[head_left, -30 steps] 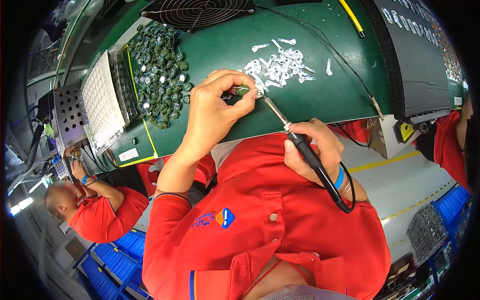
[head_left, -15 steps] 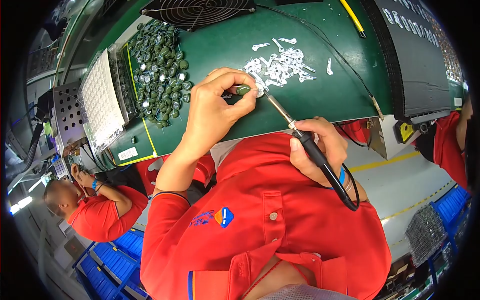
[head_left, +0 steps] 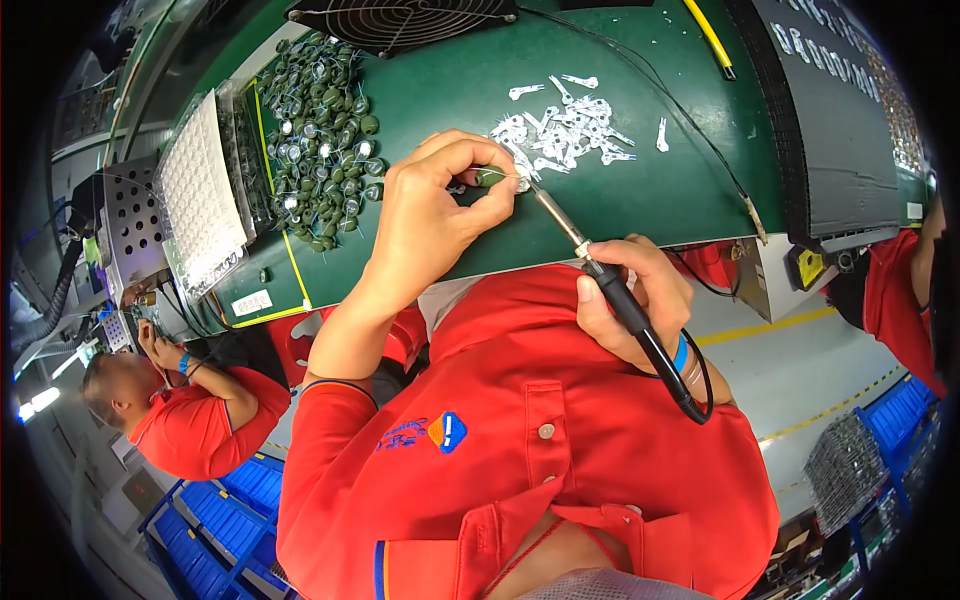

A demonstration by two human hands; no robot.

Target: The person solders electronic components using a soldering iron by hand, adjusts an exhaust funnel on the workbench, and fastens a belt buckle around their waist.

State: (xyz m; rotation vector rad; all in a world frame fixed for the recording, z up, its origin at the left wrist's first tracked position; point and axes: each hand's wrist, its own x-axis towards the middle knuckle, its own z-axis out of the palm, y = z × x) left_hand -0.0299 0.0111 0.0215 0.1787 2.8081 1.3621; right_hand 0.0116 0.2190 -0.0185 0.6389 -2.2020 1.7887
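My left hand (head_left: 440, 200) is closed in a pinch, thumb and forefinger on a small round green component with thin wires (head_left: 489, 177). A pale white piece at the fingertips touches or nearly touches the iron's tip; the exact contact is too small to tell. My right hand (head_left: 640, 305) is wrapped around the black handle of a soldering iron (head_left: 650, 345), its metal shaft pointing up and left toward the left fingertips. Just beyond the fingers lies a loose pile of small white key-shaped pieces (head_left: 575, 130). Left of the left hand, a heap of green wired components (head_left: 320, 140) covers the green mat.
A black fan with a wire grille (head_left: 400, 20) stands at the back. A white tray with round pockets (head_left: 200, 180) is at the left, a dark grey board (head_left: 835, 130) at the right. A cable (head_left: 690, 125) crosses the mat (head_left: 440, 90). Another person (head_left: 205, 410) sits at the left.
Both hands hold nearly the same pose, the iron staying at the left fingertips. The view has shifted slightly.
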